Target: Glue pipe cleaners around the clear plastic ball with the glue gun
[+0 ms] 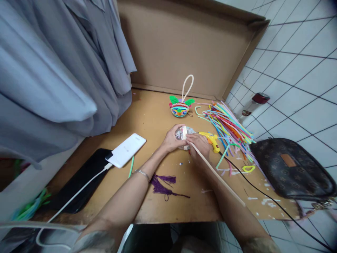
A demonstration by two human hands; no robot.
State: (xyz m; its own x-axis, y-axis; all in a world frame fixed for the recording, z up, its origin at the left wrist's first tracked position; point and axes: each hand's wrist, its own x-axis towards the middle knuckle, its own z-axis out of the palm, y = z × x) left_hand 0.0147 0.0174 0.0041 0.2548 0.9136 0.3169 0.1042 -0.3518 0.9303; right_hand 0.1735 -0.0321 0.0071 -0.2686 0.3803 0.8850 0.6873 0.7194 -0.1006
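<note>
In the middle of the table, my left hand (172, 138) is closed round the side of a round, see-through ball (179, 133) with a pale strip across it. Pinched in my right hand (200, 144) is a long cream pipe cleaner (219, 175), pressed against the ball at one end. Its loose length trails back over my right forearm. A yellow glue gun (213, 140) lies just right of that hand, its nozzle close behind the fingers. Beyond the ball sits a colourful animal-head ornament (179, 109) with green ears and a white loop. Purple tassels (161, 186) lie between my forearms.
Many coloured pipe cleaners (231, 123) are heaped at the back right, by a brown handbag (292, 167) and a red-capped jar (254, 105). The glue gun's black cord runs to the lower right. A white power bank (127, 150) with a cable lies left; grey cloth hangs above.
</note>
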